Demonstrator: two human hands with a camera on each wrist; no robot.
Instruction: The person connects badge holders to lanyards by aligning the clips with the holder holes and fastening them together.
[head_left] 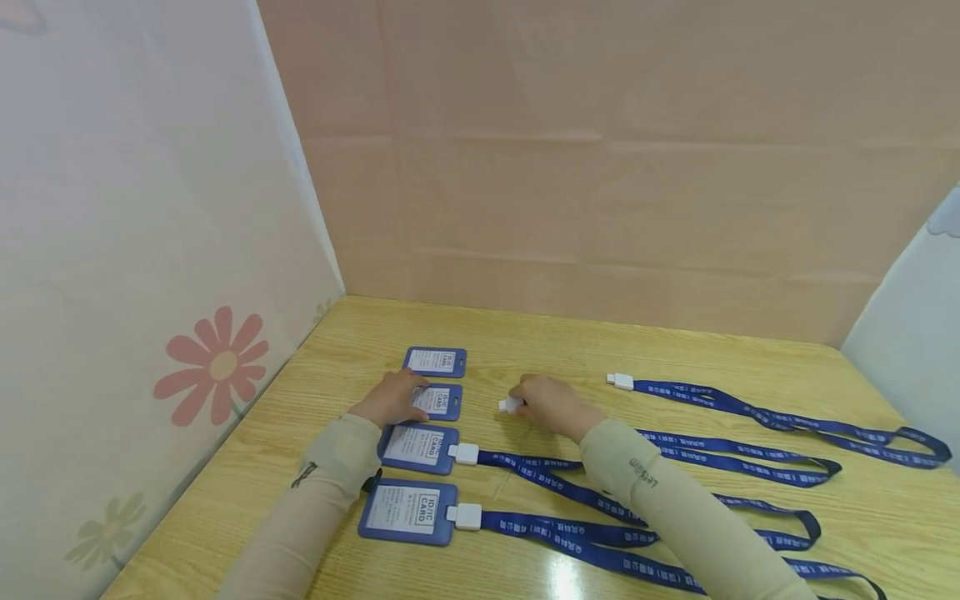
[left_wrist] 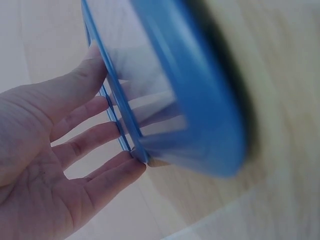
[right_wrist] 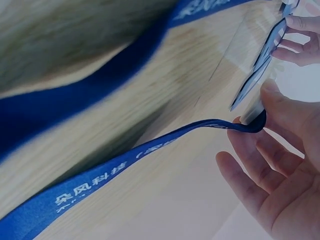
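My left hand [head_left: 392,398] grips the left end of a blue ID card holder [head_left: 448,403], second from the back in a column. In the left wrist view, the thumb [left_wrist: 90,75] and fingers lie on opposite sides of a blue holder edge. A white lanyard clip [head_left: 512,405] is pinched between the thumb and forefinger of my right hand [head_left: 553,405], a little right of that holder and apart from it. From this clip a blue lanyard [right_wrist: 110,172] with white lettering trails away; my right forearm covers part of it in the head view.
Behind lies another card holder [head_left: 431,361]. Nearer me, two holders [head_left: 412,448] [head_left: 407,512] have white clips [head_left: 467,454] [head_left: 468,517] attached, their lanyards running right under my forearm. A loose lanyard [head_left: 780,421] lies at right. Walls stand left and behind the wooden table [head_left: 525,333].
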